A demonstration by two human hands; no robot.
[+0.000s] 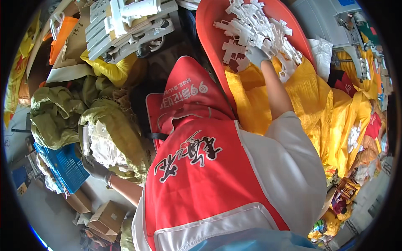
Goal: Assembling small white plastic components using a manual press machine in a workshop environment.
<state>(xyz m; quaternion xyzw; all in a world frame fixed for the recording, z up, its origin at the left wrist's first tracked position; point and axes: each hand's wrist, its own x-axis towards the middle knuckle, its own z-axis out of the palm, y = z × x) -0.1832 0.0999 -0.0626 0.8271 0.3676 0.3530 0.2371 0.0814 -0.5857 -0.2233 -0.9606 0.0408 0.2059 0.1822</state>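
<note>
Grey glove fabric covers the fingers of the right hand (256, 56), which is at the near side of a heap of white, pistol-shaped plastic pieces (254, 31). The left hand (97, 168), also in a grey glove, is low beside an olive-green woven sack (119, 121), near a blue perforated plastic crate (69, 167). From this angle I cannot tell whether the fingers of either hand are open or closed on anything. The heap lies in a red plastic tub (206, 37), spreading from its far edge toward its right edge. A shiny yellow woven sack (293, 106) covers the tub's near part. Small white plastic parts (102, 142) show in the olive sack's mouth. Farther out stands an open brown cardboard box (106, 217).
</note>
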